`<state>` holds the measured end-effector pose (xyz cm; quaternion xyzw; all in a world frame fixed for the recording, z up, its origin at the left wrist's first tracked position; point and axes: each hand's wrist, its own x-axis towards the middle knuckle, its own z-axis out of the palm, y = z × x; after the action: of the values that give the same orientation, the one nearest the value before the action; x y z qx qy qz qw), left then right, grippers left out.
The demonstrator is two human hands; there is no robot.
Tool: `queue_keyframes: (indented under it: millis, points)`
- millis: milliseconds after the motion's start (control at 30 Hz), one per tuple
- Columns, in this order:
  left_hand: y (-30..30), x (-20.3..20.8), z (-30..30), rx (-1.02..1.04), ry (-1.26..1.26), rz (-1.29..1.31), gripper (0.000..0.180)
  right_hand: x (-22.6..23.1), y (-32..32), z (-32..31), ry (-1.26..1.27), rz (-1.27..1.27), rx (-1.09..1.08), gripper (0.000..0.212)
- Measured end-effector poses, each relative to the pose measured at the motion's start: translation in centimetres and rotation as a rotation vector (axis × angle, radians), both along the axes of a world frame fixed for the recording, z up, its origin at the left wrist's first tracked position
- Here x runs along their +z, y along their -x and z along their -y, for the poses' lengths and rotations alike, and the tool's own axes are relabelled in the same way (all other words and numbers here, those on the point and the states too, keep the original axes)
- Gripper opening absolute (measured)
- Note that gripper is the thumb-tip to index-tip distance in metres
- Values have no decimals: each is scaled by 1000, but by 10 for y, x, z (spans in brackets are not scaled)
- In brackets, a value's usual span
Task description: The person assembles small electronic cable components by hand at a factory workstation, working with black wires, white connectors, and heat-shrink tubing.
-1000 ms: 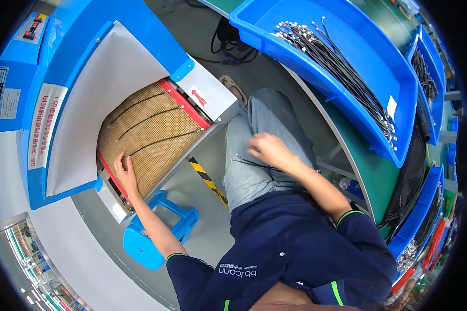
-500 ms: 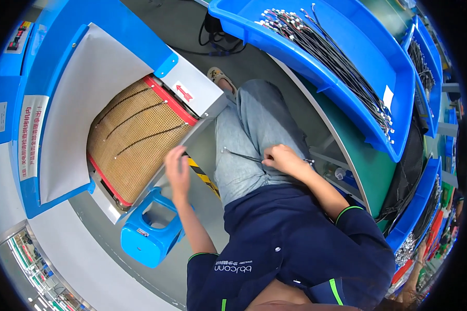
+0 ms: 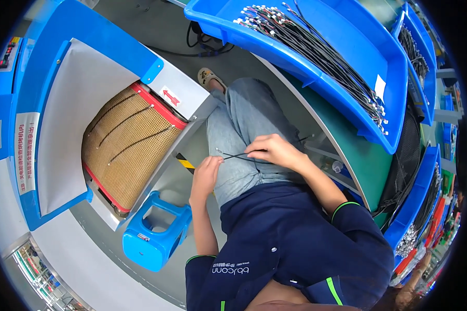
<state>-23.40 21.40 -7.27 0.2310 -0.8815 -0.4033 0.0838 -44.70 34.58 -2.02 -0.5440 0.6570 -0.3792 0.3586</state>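
Note:
Above my jeans, my right hand [image 3: 276, 151] pinches thin black cables [image 3: 234, 156], at least two of which cross in front of its fingertips. My left hand [image 3: 206, 175] has its fingers closed at the left end of one cable, so that piece stretches between both hands. Another cable's small connector end sticks out just above my left fingertips. More cable ends show beyond my right wrist. To the left, three black cables [image 3: 127, 123] lie spaced apart on a brown mesh conveyor belt [image 3: 120, 179] with red edges, which runs into a blue and white machine [image 3: 62, 135].
A large blue tray [image 3: 316, 78] at the upper right holds a bundle of black cables with white connectors. Further blue trays [image 3: 417, 202] stand along the right side. A blue plastic stool [image 3: 150, 249] is below the belt's end. A green table [image 3: 342, 140] curves along my right.
My left hand has moved right from beside the belt and closed on a cable end. My right hand has shifted slightly left and up. The whole view has shifted a little.

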Motion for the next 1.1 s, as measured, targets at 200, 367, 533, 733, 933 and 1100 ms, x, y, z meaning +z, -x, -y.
queue_keyframes:
  millis: [200,367,533,733,933,1100]
  points:
    - [18,23,-8,3,120,-111,12,-3,4,7,24,-48,-18,14]
    - [16,25,-4,-3,310,-77,15,-9,11,7,71,35,-25,13]
    - [22,23,-7,-122,78,-115,14,-13,2,11,274,-151,108,14]
    - [24,27,-9,-115,-63,-111,13,-12,-5,14,319,-160,128,10]
    - [23,24,-11,-141,193,-171,14,-18,-5,14,241,-113,160,11]
    - [21,22,-9,-173,364,-136,13,-18,-6,13,137,54,160,10]
